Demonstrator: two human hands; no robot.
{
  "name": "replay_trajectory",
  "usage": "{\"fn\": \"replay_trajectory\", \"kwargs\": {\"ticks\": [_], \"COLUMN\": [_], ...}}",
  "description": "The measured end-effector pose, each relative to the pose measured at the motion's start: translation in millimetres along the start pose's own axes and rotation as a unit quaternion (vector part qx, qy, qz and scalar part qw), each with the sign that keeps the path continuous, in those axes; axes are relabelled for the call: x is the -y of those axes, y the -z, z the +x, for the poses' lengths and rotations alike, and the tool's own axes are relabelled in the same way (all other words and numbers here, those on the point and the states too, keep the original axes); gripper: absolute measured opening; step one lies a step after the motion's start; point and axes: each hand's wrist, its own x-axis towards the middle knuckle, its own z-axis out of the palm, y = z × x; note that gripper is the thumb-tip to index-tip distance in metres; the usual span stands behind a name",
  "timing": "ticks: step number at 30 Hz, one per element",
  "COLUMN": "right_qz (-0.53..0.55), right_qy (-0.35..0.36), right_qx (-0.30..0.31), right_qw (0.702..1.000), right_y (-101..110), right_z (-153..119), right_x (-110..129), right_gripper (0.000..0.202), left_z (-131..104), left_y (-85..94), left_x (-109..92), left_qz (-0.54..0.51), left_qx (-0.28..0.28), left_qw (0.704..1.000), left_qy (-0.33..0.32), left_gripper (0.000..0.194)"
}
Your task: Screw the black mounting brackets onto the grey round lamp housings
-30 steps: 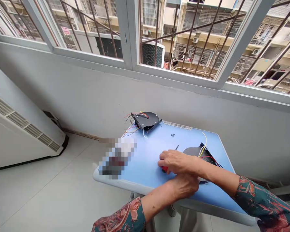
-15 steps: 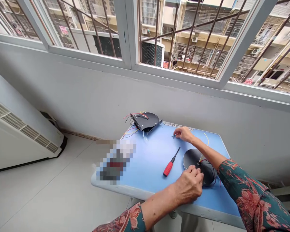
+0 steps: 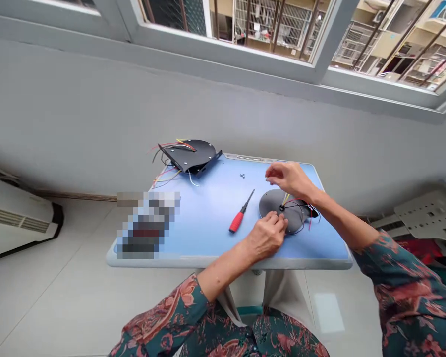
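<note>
A round black plate (image 3: 271, 198) with yellow, red and dark wires coming out of its middle lies on the blue table (image 3: 204, 225). Against its near side rests my left hand (image 3: 268, 234), fingers pressed together with the tips on the plate; what they pinch, if anything, is hidden. Over the plate's far edge hovers my right hand (image 3: 289, 177), thumb and fingers closed together; anything between them is too small to make out. Left of that hand lies a small pile of screws (image 3: 242, 175). A screwdriver with a red handle (image 3: 237, 222) lies left of the plate.
A second black plate assembly (image 3: 193, 154) with loose coloured wires sits at the table's far left corner. A blurred-out patch (image 3: 144, 225) covers the left side of the table. Beyond the table stand the wall and window; a pale chair (image 3: 416, 213) is at the right.
My right hand has left the pile of screws and moved right, towards the plate. My left hand stays at the plate. The view has shifted and tilted further down.
</note>
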Motion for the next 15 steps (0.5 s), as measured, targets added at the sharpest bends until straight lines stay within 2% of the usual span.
{"fn": "replay_trajectory", "kwargs": {"ticks": [2,4,7,10,15], "right_qz": [0.025,0.034,0.021,0.006,-0.04], "right_qy": [0.007,0.003,0.018,0.052,0.122], "right_qx": [-0.028,-0.05,-0.097,-0.119,-0.138], "right_qw": [0.999,0.998,0.995,0.992,0.982], "right_y": [8,6,-9,-24,-38], "right_z": [-50,-95,-139,-156,-157], "right_x": [-2,-10,-28,-42,-47], "right_gripper": [0.005,0.004,0.008,0.01,0.012], "left_z": [-1,-2,-3,-3,-4], "left_y": [-0.8,-0.5,1.6,4.4,7.3], "left_x": [0,0,1,3,4], "left_qz": [-0.003,0.006,0.02,0.028,0.033], "left_qx": [-0.014,-0.029,-0.036,-0.034,-0.034], "left_qw": [1.0,1.0,0.999,0.999,0.999], "left_qy": [0.004,0.007,0.007,0.001,0.003], "left_gripper": [0.03,0.028,0.027,0.03,0.029]}}
